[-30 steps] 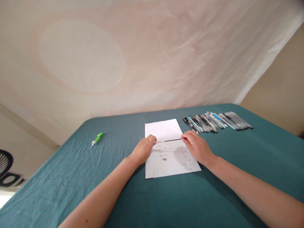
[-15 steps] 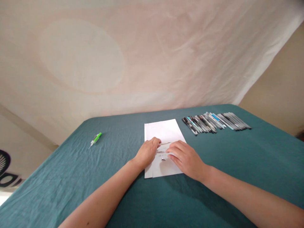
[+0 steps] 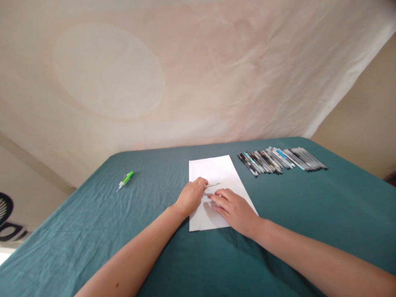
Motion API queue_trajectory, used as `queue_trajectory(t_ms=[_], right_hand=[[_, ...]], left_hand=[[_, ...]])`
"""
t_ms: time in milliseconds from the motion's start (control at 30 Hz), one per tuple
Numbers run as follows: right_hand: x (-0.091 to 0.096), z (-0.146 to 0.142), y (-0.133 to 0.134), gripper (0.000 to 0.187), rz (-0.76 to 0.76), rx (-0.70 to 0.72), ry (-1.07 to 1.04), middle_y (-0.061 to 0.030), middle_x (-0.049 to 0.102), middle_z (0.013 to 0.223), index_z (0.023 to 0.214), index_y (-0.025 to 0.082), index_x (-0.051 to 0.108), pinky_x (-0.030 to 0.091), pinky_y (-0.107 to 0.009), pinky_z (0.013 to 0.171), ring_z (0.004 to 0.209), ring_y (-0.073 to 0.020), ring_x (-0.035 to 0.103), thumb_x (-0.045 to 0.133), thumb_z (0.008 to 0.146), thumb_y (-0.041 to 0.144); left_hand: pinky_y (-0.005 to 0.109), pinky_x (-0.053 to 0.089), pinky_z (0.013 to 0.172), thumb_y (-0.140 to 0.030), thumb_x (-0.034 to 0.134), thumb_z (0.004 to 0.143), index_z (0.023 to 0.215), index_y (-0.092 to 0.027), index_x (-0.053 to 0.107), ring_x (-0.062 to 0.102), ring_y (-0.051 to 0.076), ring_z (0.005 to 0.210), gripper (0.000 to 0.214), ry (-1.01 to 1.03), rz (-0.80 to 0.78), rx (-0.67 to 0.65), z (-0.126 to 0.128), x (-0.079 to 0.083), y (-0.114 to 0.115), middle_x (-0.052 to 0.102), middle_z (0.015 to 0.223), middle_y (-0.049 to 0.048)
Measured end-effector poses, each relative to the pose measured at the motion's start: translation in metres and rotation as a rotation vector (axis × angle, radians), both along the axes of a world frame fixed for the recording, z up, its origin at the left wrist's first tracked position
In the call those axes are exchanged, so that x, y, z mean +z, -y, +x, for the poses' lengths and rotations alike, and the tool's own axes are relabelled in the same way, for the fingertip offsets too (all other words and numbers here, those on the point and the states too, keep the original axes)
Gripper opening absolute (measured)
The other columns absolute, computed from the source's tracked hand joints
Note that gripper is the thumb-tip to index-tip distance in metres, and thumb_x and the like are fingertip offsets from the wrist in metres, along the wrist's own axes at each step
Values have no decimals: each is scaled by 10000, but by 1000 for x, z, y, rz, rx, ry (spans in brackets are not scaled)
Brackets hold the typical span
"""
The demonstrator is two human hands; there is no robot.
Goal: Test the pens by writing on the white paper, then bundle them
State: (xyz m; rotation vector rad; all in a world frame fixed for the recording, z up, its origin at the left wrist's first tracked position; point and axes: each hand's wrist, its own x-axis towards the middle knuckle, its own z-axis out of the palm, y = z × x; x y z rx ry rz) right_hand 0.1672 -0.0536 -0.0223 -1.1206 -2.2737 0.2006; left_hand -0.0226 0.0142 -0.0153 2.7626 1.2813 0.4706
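Note:
White paper (image 3: pixel 213 167) lies on the table in front of me. Over its left part, my left hand (image 3: pixel 192 196) is closed around a thin white rod like a pen refill (image 3: pixel 213 185), whose dark, narrow tip points right. My right hand (image 3: pixel 233 208) hovers low over the lower right of the sheet. Its fingers are bent together, with their tips close to my left fingers. A small pale, slender piece (image 3: pixel 206 194) shows between the two hands; what the right fingertips pinch is mostly hidden.
On the far right of the teal-covered table (image 3: pixel 148 214), several pens (image 3: pixel 266 161) lie side by side in a row. To the left rests a green and white pen (image 3: pixel 125 179). A pale cloth (image 3: pixel 198 82) hangs behind the table.
My right hand has shifted left and slightly down, nearer to the left one. The small metallic tip below its fingers no longer shows. My left hand keeps its hold on the thin rod.

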Motion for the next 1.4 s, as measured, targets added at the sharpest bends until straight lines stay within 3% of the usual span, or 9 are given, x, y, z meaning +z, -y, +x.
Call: queue_trajectory(t_ms=[233,567,933,1400], right_hand=[[-8,7,-8,182,-33,77,-3,-40,589,902,942,216,634,474,-323,763,882,-177,541,458,916,175],[-10,32,-13,156,-43,-21,90,-53,582,888,905,204,581,452,-341,743,859,-199,536,446,888,128],[-3,50,-31,172,-173,-141,-333,-49,595,979,989,212,592,470,-305,774,892,-169,575,452,891,195],[-2,42,-27,115,-201,-102,-409,-25,615,906,935,211,598,454,-288,751,817,-152,572,502,873,219]], left_hand=[[306,428,706,-194,363,933,1030,-176,477,578,184,786,150,-39,-2,5,0,-3,-1,596,966,59],[313,427,725,-186,360,929,1015,-177,493,567,184,802,158,-24,-33,-25,-1,0,-1,592,990,67],[309,412,734,-192,355,938,1019,-186,493,558,186,810,160,-66,-5,-105,4,5,5,590,991,51],[303,416,723,-222,332,948,1031,-194,491,554,182,775,181,-45,-38,-79,8,6,11,594,994,47]])
